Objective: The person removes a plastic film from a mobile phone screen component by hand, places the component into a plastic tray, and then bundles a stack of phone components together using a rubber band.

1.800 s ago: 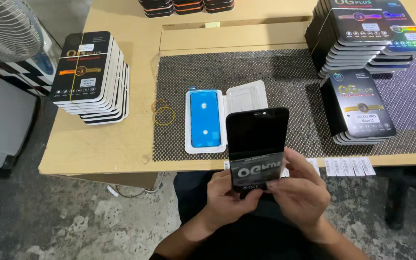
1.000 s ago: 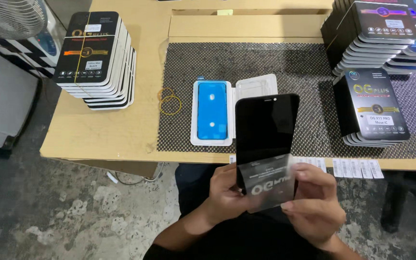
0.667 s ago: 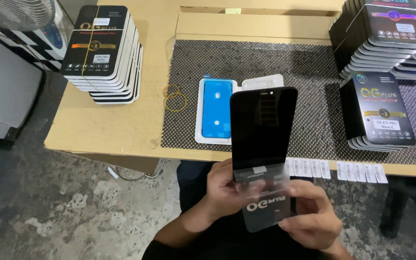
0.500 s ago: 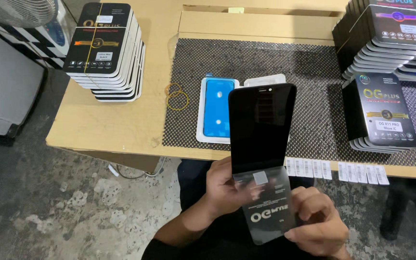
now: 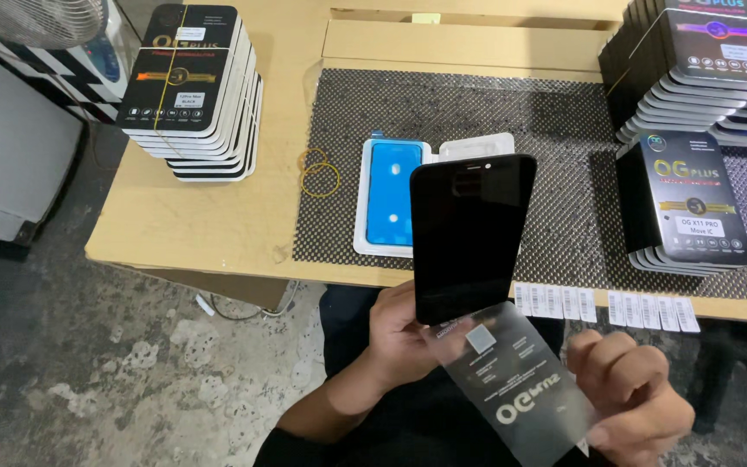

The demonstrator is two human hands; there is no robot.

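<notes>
My left hand [image 5: 399, 333] grips the lower end of a black phone screen panel [image 5: 470, 233], held upright above my lap. A clear protective film [image 5: 520, 385] with white print hangs peeled from the panel's bottom edge. My right hand [image 5: 628, 402] pinches that film's lower right part. Behind the panel, on the black mesh mat [image 5: 555, 130], lies an open white tray [image 5: 391, 199] with a blue adhesive frame in it.
A stack of black boxes [image 5: 192, 91] stands at the table's left, with yellow rubber bands [image 5: 320, 173] beside it. More black box stacks [image 5: 689, 203] sit at the right. White label strips [image 5: 603, 304] line the wooden table's front edge [image 5: 201, 251]. Below left is a concrete floor.
The film has been peeled downward off the panel by my right hand, from covering its lower half to hanging nearly free. The view has drifted left.
</notes>
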